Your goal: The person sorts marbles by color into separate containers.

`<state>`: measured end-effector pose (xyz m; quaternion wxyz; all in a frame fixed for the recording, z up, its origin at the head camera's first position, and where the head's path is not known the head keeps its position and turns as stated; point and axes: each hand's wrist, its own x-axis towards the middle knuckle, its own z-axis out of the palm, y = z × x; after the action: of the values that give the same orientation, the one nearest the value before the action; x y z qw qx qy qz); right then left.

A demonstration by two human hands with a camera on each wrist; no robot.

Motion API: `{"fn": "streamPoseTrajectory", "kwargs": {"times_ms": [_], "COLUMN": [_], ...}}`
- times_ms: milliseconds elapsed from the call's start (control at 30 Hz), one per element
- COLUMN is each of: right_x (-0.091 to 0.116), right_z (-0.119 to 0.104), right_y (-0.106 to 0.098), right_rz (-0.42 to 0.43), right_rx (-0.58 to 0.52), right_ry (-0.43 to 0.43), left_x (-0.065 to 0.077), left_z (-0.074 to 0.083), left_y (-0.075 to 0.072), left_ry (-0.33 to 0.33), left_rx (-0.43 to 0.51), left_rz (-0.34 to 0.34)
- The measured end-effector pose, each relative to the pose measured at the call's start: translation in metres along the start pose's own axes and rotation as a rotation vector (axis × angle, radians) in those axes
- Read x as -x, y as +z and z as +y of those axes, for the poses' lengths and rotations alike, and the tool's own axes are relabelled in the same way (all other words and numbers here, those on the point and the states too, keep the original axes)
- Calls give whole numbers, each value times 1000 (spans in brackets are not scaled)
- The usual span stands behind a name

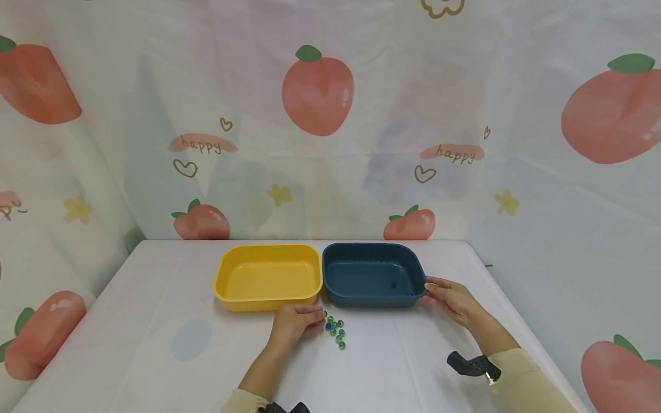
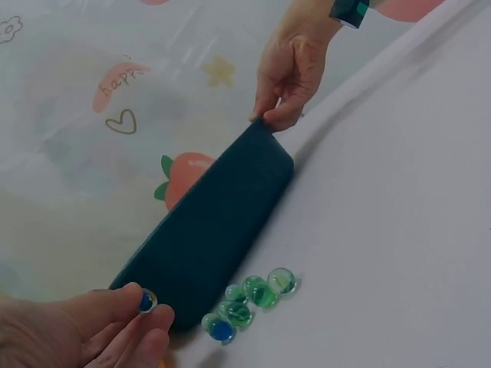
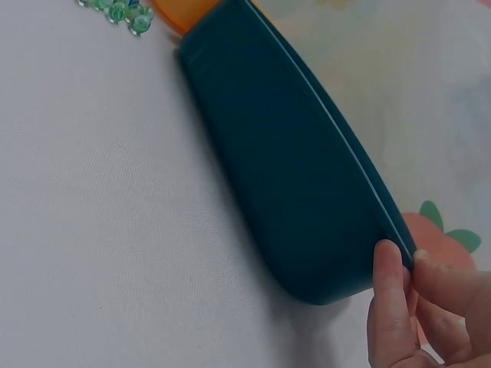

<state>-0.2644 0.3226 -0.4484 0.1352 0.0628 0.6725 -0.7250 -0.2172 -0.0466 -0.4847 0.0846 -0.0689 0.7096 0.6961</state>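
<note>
Pinching a marble (image 2: 147, 301) with left hand (image 1: 294, 323) (near green marbles (image 2: 262, 292)).
Gripping the blue tub (image 1: 361, 300) with right hand (image 1: 454, 300).

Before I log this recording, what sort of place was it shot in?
Probably a small staged recording booth: a peach-print backdrop encloses the white table on three visible sides, and a yellow basin and dark blue basin are set side by side.

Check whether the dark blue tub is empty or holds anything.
Not empty, but far from full: the head view shows at least one small blue marble inside the tub, most of its floor bare.
</note>
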Motion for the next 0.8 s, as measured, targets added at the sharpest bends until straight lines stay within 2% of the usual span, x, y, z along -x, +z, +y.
{"fn": "streamPoseTrajectory", "kwargs": {"times_ms": [167,400,633,800], "right_x": [1,1,1,2], "right_z": [-1,-1,-1,-1], "right_y": [0,0,0,0], "right_rz": [1,-3,-5,-14], "right_rx": [7,-4,-6,-9], "right_ry": [7,4,9,8], "left_x": [-1,-4,-12,-20], "left_z": [9,27,45,54], "left_y": [1,4,6,8], "left_ry": [9,-12,-35,-39], "left_rx": [-27,-34,11,-11], "left_rz": [-3,5,-4,2]}}
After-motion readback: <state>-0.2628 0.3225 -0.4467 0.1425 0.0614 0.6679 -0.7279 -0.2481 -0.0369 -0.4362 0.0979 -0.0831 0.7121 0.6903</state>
